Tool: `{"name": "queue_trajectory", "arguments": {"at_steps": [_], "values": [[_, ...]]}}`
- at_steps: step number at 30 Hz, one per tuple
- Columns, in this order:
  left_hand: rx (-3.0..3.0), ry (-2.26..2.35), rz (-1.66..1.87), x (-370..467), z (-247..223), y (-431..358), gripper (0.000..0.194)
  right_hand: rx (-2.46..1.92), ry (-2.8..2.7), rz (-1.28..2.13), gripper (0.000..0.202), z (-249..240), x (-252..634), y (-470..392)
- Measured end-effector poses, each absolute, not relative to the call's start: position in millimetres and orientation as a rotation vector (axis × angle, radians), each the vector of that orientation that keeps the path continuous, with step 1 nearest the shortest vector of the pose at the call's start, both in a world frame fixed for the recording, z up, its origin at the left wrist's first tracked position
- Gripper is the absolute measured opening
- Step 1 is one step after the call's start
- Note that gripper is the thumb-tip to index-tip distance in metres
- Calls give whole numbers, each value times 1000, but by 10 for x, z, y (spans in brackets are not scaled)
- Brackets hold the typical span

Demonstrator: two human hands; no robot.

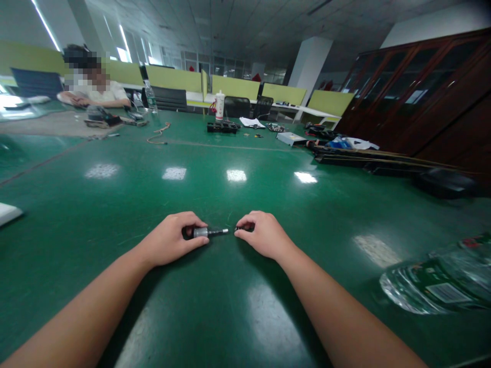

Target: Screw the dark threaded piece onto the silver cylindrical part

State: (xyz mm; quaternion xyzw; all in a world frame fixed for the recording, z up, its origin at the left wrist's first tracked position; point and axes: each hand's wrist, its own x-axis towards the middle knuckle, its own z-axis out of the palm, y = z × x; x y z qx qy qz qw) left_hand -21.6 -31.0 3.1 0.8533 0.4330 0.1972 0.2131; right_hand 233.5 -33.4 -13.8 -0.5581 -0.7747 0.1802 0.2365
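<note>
My left hand (172, 239) is closed around a short screwdriver-like tool (201, 232), thumb below and fingers above. The tool has a silver barrel, a dark rear end and a thin dark shaft with a bright tip pointing right. Facing it, my right hand (264, 234) pinches a small dark piece (238, 229) between thumb and fingertips; its kind is too small to make out. A narrow gap separates the tool's tip from that piece. Both hands are low over the glossy green table (199, 301).
A large clear water bottle (433, 286) lies at the right. Farther back are a white bottle (219, 106), black parts (223, 127), a grey metal box (291, 138), and a cord (156, 135). A person (95, 92) sits at the far left. A white object (8, 213) juts in at left.
</note>
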Motion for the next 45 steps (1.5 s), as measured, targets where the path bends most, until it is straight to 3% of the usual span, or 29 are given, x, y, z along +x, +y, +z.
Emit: {"name": "queue_trajectory", "arguments": {"at_steps": [13,25,45], "values": [[2365,1158,597,-198,-9,-327,26,-1379,-2161,550,9,-133,2225,-374],[2359,1083,597,-117,32,-374,24,-1183,-2210,680,21,-86,2078,-480],[2309,1141,509,-97,51,-390,25,-1159,-2259,636,18,-95,2054,-489]]}}
